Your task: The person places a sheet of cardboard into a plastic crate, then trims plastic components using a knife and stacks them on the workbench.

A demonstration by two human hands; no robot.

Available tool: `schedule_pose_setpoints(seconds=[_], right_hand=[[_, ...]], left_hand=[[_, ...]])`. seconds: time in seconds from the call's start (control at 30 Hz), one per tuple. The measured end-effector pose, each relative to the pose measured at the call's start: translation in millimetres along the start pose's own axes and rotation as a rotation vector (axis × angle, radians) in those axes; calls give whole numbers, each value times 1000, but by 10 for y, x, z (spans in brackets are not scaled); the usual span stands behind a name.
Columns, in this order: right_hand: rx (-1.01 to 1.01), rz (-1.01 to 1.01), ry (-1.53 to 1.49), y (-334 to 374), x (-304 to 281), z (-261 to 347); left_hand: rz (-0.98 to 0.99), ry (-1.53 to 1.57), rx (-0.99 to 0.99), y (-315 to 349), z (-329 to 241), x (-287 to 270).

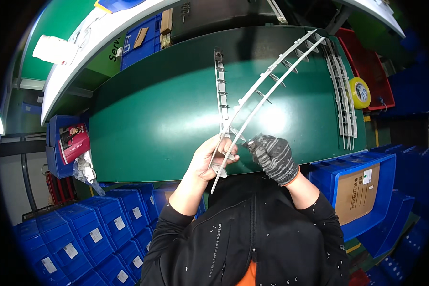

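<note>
My bare left hand is closed around the near end of a long pale-grey plastic strip. Two parallel rails form this strip, with thin oval crosspieces between them, and it slants up to the far right over the table. Beside its near end is my right hand, in a dark grey striped knit glove. Its fingers are curled together close to a crosspiece; whatever they pinch, if anything, is too small to tell. A second, narrower-looking grey strip lies on the green table, partly behind the held one.
Several similar strips lie along the table's right side, next to a yellow tape roll. Beyond stands a red bin. Blue crates are stacked at lower left; a blue crate with cardboard stands at right.
</note>
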State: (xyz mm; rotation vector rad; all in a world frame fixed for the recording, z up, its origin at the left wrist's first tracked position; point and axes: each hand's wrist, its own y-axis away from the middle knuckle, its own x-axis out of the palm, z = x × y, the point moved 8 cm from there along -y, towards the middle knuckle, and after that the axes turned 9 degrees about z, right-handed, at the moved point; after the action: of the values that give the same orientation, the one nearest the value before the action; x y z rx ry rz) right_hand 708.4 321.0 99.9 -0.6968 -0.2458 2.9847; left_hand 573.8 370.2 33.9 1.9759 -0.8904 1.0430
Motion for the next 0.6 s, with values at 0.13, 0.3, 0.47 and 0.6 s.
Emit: schedule_pose_setpoints(seconds=[0.13,0.3,0.47,0.6], right_hand=[[91,-107,83,-77,-238,-61],[26,141,166,38,49,10],[98,35,73,95,-42,80],[133,56,222,91,-22,101]], left_hand=[[91,84,-19,-66,79,103],[71,107,-17,-68,93,72],[82,-76,15,-97,118,109],[-71,-409,109,-70,96,104]])
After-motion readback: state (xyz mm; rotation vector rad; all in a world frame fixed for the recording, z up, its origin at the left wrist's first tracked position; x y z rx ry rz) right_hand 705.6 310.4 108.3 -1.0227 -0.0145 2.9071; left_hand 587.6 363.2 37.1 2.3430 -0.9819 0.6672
